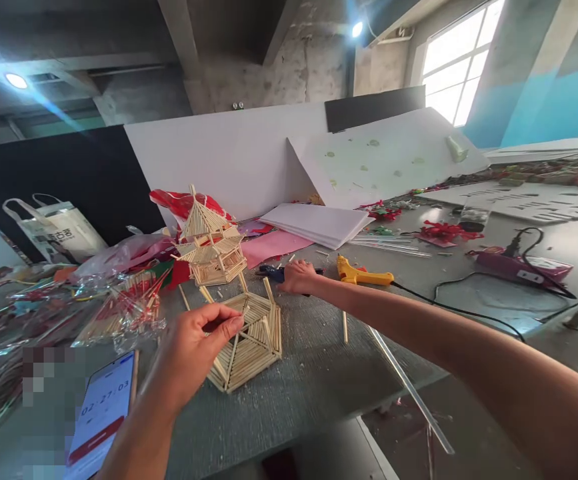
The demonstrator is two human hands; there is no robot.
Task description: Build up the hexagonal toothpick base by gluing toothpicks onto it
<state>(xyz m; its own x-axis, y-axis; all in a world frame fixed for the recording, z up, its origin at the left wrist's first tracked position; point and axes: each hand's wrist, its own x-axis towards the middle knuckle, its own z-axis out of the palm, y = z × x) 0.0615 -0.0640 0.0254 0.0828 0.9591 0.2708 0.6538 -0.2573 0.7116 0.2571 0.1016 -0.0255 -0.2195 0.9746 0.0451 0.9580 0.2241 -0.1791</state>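
Note:
A model pagoda made of thin wooden sticks stands on the grey table. In front of it lies a flat hexagonal stick base. My left hand hovers over that base, fingertips pinched on a small stick piece. My right hand reaches far across the table and rests on a dark blue tool, fingers closed over it. A yellow glue gun lies just right of that hand, its black cord trailing right.
A phone showing a timer lies at the near left. A bag of sticks and plastic wrap clutter the left. White sheets and pink paper lie behind. A power strip sits right. A clear rod overhangs the table edge.

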